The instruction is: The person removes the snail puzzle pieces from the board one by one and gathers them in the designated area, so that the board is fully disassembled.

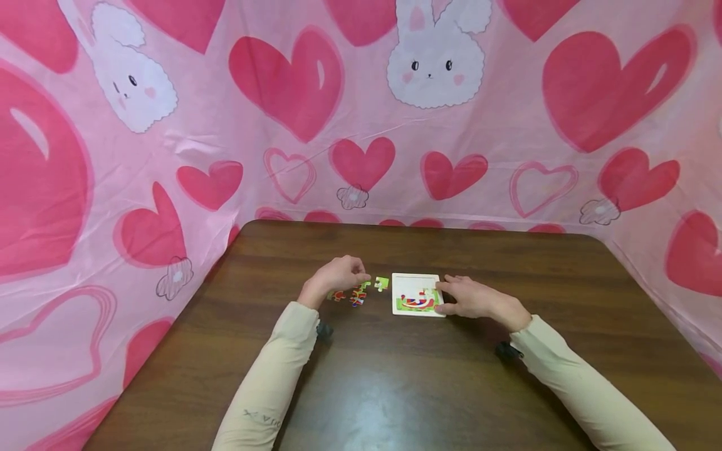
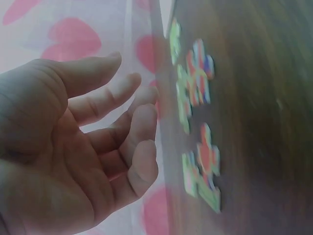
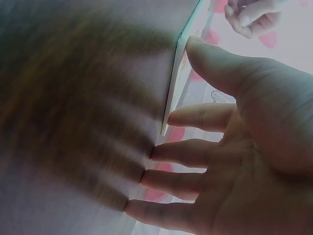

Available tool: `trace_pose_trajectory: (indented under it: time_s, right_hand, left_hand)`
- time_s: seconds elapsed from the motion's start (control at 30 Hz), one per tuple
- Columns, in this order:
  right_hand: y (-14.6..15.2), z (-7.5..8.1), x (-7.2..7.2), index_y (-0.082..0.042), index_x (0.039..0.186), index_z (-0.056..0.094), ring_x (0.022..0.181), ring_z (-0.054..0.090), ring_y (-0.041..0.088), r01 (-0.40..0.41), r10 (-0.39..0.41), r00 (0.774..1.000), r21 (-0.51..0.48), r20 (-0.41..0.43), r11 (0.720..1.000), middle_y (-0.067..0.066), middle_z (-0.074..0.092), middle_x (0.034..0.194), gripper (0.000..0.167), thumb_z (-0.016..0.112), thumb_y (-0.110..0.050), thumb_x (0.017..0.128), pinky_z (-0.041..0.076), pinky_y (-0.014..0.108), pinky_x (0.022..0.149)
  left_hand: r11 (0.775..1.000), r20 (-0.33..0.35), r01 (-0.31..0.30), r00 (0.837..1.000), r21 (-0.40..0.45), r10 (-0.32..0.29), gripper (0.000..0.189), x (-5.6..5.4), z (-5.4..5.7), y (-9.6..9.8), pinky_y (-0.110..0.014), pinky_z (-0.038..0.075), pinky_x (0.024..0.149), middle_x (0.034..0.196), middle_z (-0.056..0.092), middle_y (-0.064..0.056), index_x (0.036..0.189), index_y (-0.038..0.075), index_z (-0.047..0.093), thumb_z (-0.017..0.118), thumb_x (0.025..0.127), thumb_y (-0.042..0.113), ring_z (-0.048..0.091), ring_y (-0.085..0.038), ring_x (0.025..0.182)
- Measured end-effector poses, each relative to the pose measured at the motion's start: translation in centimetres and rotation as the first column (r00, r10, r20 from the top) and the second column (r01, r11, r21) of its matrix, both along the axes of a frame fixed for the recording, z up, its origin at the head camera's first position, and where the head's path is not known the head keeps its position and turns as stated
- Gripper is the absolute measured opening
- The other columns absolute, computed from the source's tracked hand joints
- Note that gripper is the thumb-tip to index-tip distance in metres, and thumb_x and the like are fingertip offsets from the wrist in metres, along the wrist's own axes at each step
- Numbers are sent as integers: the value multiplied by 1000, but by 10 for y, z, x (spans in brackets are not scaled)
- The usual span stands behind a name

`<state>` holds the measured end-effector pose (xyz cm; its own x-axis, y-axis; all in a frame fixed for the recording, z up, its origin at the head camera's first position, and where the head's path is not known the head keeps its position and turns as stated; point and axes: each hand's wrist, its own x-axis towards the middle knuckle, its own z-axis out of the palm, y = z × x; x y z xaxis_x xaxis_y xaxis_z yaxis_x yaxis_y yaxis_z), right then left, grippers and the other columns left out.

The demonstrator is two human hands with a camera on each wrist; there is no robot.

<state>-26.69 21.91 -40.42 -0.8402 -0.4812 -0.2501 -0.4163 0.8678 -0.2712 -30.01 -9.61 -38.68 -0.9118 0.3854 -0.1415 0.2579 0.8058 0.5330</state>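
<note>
My left hand [image 1: 338,274] hovers over loose jigsaw pieces [image 1: 358,296] at the left of the puzzle tray. In the left wrist view its fingers are loosely bent, with nothing between them, beside the coloured pieces [image 2: 198,73]. A single green jigsaw piece [image 1: 381,284] lies between that hand and the tray. The white-framed puzzle tray [image 1: 406,280] has fitted pieces along its lower part, red, white and green. At its right edge rests my right hand [image 1: 470,296], thumb and index finger touching the frame. The right wrist view shows its other fingertips [image 3: 146,176] down on the table.
The brown wooden table [image 1: 361,369] has a shiny reflection near the front. Behind and on both sides hangs a pink cloth [image 1: 316,181] with hearts and rabbits, close to the table's edges. Dark wrist devices [image 1: 509,351] sit under both cuffs.
</note>
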Motion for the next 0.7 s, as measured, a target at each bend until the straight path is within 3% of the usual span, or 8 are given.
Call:
trace_pose_trajectory:
  time_s: [0.33, 0.7]
  right_hand:
    - [1, -1, -1, -3, 143, 47, 139, 31, 52, 2, -2, 1000, -4, 2, 1000, 32, 35, 151, 69, 64, -46, 92, 30, 63, 110]
    - [1, -1, -1, -3, 142, 48, 138, 32, 54, 5, -5, 1000, -8, -3, 1000, 33, 35, 150, 69, 64, -47, 91, 30, 65, 109]
  left_hand:
    - [999, -60, 45, 997, 21, -44, 15, 1, 4, 35, -30, 45, 63, 81, 63, 0, 96, 16, 64, 67, 92, 31, 56, -15, 71]
    - [995, -116, 102, 988, -12, -102, 32, 5, 1, 79, -34, 48, 82, 104, 69, -4, 120, 15, 62, 67, 92, 29, 60, -17, 90]
